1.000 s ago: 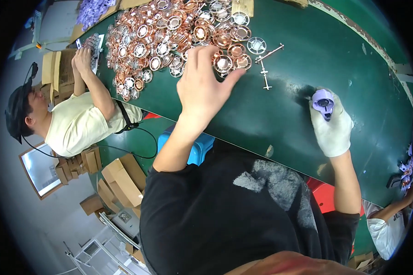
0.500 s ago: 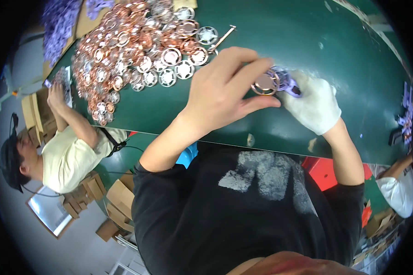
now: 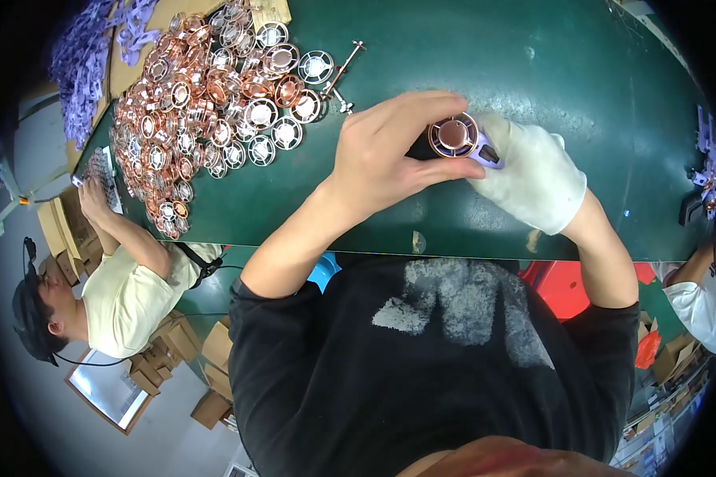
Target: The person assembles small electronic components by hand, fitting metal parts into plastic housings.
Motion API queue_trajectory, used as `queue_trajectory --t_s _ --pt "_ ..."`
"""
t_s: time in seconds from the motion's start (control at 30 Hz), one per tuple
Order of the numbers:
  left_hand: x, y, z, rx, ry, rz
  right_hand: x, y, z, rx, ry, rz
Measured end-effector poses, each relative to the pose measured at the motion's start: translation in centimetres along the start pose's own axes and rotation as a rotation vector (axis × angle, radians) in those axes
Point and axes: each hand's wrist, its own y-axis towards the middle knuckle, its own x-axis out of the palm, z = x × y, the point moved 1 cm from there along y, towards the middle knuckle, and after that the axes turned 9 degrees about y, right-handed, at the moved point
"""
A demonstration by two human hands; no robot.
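Note:
My left hand (image 3: pixel 394 151) is bare, with thumb and fingers curved around a copper-coloured round metal piece (image 3: pixel 453 135) that has an open spoked rim and a solid centre. A white glove covers my right hand (image 3: pixel 529 175), which is closed on a purple plastic part (image 3: pixel 489 149). The round piece sits against the purple part's end, overlapping it; whether the two are joined I cannot tell. A dark opening or insert shows on the purple part beside the glove. Both hands are above the green table (image 3: pixel 469 63).
Left of my hands lies a big pile of copper and silver round pieces (image 3: pixel 215 103). Beside it is a thin metal rod (image 3: pixel 346 67). Purple parts (image 3: pixel 79 75) heap up at far left, others (image 3: pixel 706 163) at right. A co-worker (image 3: pixel 123 294) works at left; another person's sleeve (image 3: pixel 696 310) shows at right.
The round piece has shifted slightly left and up and now faces upward, seated closer against the purple part. My left fingers have closed in around it. The whole view has shifted a little.

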Motion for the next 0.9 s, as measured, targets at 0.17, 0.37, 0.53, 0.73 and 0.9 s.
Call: queue_trajectory --t_s 0.17,0.37,0.53,0.73,0.9 --pt "-0.2 -0.1 -0.3 -0.025 -0.067 -0.049 0.1 0.2 0.4 -0.032 0.040 -0.041" --pt "-0.3 -0.2 -0.3 0.107 -0.009 -0.042 -0.5 0.5 -0.2 0.079 0.581 -0.200" --pt "-0.1 0.7 0.8 -0.132 -0.281 -0.025 0.6 0.7 0.2 0.069 0.540 0.008" --pt "-0.4 0.2 0.3 -0.315 -0.594 -0.212 0.8 -0.1 0.1 -0.097 0.144 0.201" --pt "-1.4 6.1 -1.5 -0.382 -0.285 -0.395 0.2 1.4 1.1 0.034 0.182 0.325"
